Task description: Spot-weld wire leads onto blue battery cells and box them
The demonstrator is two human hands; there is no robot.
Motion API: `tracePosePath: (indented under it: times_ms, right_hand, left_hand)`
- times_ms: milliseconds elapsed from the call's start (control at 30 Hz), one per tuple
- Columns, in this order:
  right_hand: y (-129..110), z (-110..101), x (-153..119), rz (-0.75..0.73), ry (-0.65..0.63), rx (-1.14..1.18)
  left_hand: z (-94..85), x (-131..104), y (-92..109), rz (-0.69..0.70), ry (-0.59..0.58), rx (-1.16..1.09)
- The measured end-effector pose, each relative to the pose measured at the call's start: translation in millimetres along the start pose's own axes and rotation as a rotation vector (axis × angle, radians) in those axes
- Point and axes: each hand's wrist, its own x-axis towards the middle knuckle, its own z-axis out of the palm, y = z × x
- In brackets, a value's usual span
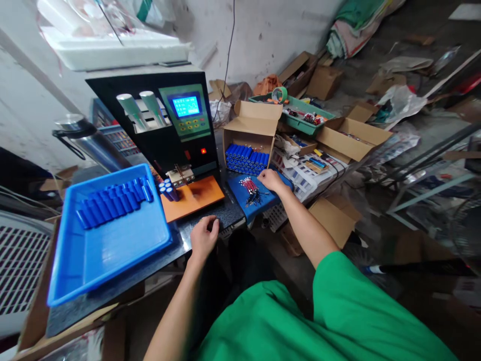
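Observation:
My left hand (204, 234) rests at the table's front edge, fingers curled in and thumb against them; whatever it may hold is hidden. My right hand (271, 179) is closed in a pinch over the blue cloth (269, 200), just right of a pile of small red and black wire leads (251, 188). Behind it stands an open carton (252, 128) stacked with blue cylindrical battery cells (246, 156). A few upright cells (168, 190) stand on the orange board (199, 196) before the black spot welder (146, 135) with a lit screen.
At left a blue tray (112, 250) holds rows of blue cells (112, 201). A steel flask (92, 140) leans behind it. To the right are a white plastic basket (306, 183), a green bin (300, 120) with parts, and open cartons (353, 138).

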Motion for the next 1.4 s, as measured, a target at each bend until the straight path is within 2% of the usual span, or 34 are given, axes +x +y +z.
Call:
tracePosePath:
  times_ms: [167,400,500,567,667,867,1033,1133,1233,1333,1400]
  right_hand:
    - [5,14,8,-0.009,0.006,0.081]
    - [-8,30,20,0.035,-0.135,0.064]
    - [-5,31,17,0.045,-0.085,0.131]
    - [-2,30,13,0.054,-0.009,0.252]
    - [1,28,8,0.091,0.077,0.552]
    - [-4,18,0,0.175,0.059,1.185]
    - [-18,8,-19,0.103,-0.016,1.391]
    - [-33,9,-38,0.072,-0.021,1.458]
    - [-51,17,-59,0.068,-0.002,1.509]
    - [-74,31,-79,0.068,-0.007,1.527]
    - [-90,41,-92,0.059,-0.02,1.548]
  left_hand:
    - [0.0,1,-2,0.019,0.008,-0.013]
    - [-0.2,0,-3,0.001,0.011,-0.004]
    - [-0.4,0,-1,-0.008,0.002,-0.004]
    - [-0.6,1,-1,-0.009,0.002,-0.005]
    - [-0.8,1,0,-0.008,0.008,-0.003]
    - [-2.2,2,2,0.009,0.0,-0.011]
    - [-0.4,2,0,0.012,0.011,-0.035]
    - [-1.0,1,-1,0.023,0.035,-0.13]
    - [-9.1,-3,9,0.049,0.126,-0.275]
    - [-20.7,-9,34,0.1,0.21,-0.346]
    - [-24.7,-11,53,0.112,0.199,-0.381]
